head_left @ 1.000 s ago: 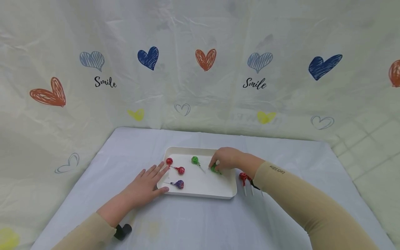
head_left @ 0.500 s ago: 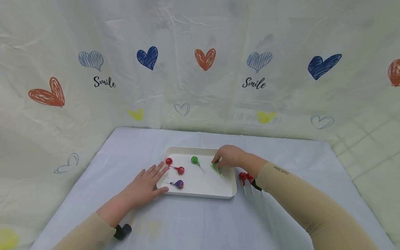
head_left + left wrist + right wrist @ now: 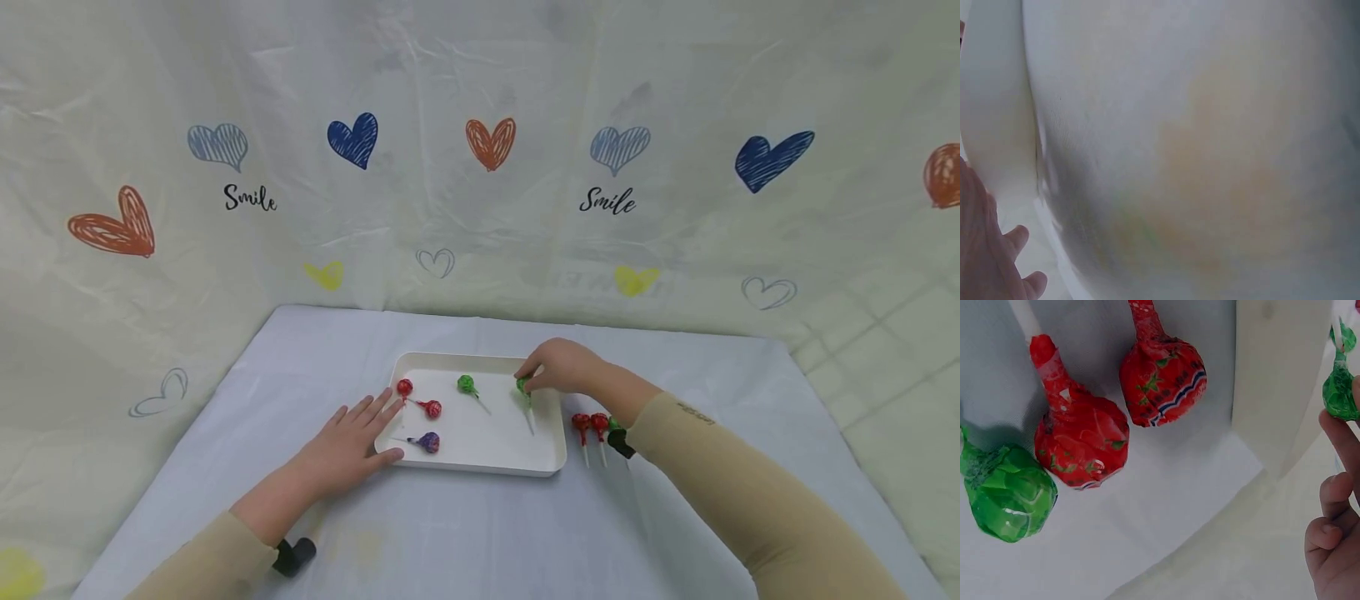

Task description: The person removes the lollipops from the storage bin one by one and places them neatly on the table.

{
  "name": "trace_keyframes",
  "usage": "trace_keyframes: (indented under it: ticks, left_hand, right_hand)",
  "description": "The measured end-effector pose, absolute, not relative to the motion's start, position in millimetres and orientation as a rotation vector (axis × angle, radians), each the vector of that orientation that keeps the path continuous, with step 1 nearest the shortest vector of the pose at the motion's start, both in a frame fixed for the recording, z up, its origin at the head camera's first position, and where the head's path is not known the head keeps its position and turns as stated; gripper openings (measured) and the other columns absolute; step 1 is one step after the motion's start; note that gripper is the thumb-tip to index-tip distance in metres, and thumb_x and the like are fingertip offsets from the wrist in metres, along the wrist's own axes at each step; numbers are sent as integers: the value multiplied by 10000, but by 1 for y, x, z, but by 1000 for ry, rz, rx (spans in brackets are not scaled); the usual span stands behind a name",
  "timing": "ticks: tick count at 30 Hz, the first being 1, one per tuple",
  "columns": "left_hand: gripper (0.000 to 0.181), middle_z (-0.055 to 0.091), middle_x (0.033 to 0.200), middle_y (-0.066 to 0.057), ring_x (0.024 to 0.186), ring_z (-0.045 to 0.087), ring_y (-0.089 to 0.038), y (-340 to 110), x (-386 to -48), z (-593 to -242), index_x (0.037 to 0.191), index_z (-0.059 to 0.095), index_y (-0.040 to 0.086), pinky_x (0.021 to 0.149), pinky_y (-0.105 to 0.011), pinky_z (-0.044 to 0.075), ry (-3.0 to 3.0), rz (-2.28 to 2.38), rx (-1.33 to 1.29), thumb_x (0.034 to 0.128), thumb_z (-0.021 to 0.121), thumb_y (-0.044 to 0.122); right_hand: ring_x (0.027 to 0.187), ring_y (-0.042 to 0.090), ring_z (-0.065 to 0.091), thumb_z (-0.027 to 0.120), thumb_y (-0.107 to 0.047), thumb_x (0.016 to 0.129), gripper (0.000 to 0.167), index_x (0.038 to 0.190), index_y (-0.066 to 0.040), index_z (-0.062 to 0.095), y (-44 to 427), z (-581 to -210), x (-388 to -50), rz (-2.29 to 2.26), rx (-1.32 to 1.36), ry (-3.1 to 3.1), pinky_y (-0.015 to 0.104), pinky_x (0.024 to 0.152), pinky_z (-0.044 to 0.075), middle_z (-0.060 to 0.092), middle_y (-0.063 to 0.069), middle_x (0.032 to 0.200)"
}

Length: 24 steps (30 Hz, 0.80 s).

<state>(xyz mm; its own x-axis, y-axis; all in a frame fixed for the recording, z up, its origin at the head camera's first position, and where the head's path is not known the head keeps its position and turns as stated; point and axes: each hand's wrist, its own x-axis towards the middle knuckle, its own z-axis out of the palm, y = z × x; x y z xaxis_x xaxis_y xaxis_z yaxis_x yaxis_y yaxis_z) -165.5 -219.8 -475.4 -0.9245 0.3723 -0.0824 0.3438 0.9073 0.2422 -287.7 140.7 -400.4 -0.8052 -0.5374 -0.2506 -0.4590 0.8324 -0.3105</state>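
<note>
A white tray (image 3: 480,463) holds two red lollipops (image 3: 432,409), a purple one (image 3: 430,442) and a green one (image 3: 467,384) lying loose. My left hand (image 3: 347,450) rests with spread fingers on the tray's left edge; part of it (image 3: 985,250) shows in the left wrist view. At the tray's right side my right hand (image 3: 567,367) pinches another green lollipop (image 3: 523,385) by its head, the white stick pointing toward the front. In the right wrist view the fingers of that hand (image 3: 1341,550) touch the green wrapper (image 3: 1340,394).
Right of the tray, two red lollipops (image 3: 599,422) and a green one (image 3: 1011,494) lie side by side on the white cloth (image 3: 450,533), close under my right wrist. A black object (image 3: 294,557) is at my left wrist. A patterned curtain (image 3: 525,233) stands behind.
My right hand has moved right and slightly back with the green lollipop, whose stick has swung round to point frontward. The left hand has stayed on the tray's edge.
</note>
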Motion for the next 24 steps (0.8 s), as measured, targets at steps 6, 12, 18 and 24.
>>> trace_keyframes:
  ticks: [6,12,18,24]
  left_hand:
    - [866,135,1663,-23,1491,181,-366,-219,-165,-473,1596,214,236,1163,-637,135,2940,326,557,915,454,715]
    - [859,110,1666,-12,1500,161,-354,-219,-165,-472,1599,192,247,1171,-623,124,2927,313,544,922,467,698]
    - [874,113,1665,13,1504,159,-331,-220,-166,-475,1598,189,269,1172,-619,131,2940,339,548,905,446,735]
    - [851,114,1666,-4,1504,149,-345,-217,-164,-469,1597,202,249,1173,-621,121,2917,347,539,922,500,673]
  right_hand:
    - [1125,222,627,749,-277,893,261,1149,-230,767,156,-392,-283,-386,-738,2707,412,931,506,725,-81,1072]
    - [1154,261,623,745,-273,898,277,1169,-220,759,173,-386,-276,-433,-699,2713,426,915,516,727,-66,1094]
    - [1145,263,625,741,-288,899,262,1158,-254,762,198,-387,-269,-434,-647,2744,433,900,526,716,-32,1159]
    - [1124,277,640,742,-307,895,277,1155,-215,766,226,-385,-259,-443,-630,2771,426,859,536,724,-4,1154]
